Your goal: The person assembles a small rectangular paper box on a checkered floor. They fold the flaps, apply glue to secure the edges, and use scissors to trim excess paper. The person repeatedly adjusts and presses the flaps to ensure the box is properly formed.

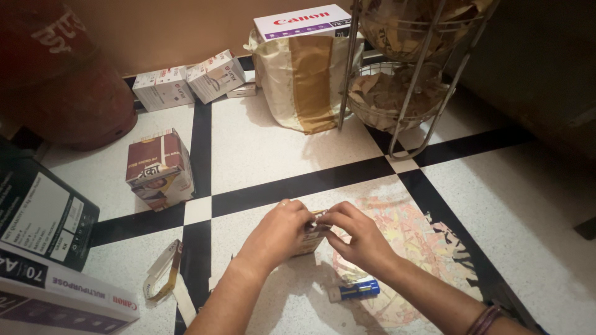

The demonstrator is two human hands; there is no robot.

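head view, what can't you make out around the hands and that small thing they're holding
- Small object, head view: mostly covered by the left hand and right hand; its kind is unclear.
- Fingers: whether they pinch or only touch it is hidden where they meet.
- Blue glue stick: partly in the right wrist's shadow.
- Paper ream box: cut off by the left and bottom edges.
- Wire rack contents: dim, blurred.

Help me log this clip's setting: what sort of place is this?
Likely a home floor used for paper craft: a red gas cylinder, a wire rack of paper scraps, and cartons on the tiled floor.
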